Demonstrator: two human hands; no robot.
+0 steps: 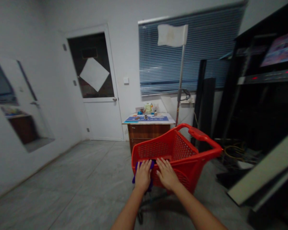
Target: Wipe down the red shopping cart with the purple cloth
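A red plastic shopping cart (pixel 158 146) with perforated sides stands in front of me, its handle toward the right. A purple cloth (pixel 152 165) hangs over the cart's near rim. My left hand (pixel 143 175) lies over this cloth, fingers stretched out and slightly apart, the palm facing down. Beside it, my right hand (pixel 167 174) rests on the near rim with its fingers spread, and no object shows in it. Parts of the cloth and rim are hidden under my hands. Only a little of the basket's bottom is visible.
A wooden cabinet (pixel 147 131) with small items on top stands behind the cart, next to a pole with a white flag (pixel 171 35). At right are a dark rack (pixel 254 105), cables (pixel 234 151) and a leaning pale panel (pixel 264 169). A white door (pixel 98 119) is at the back left.
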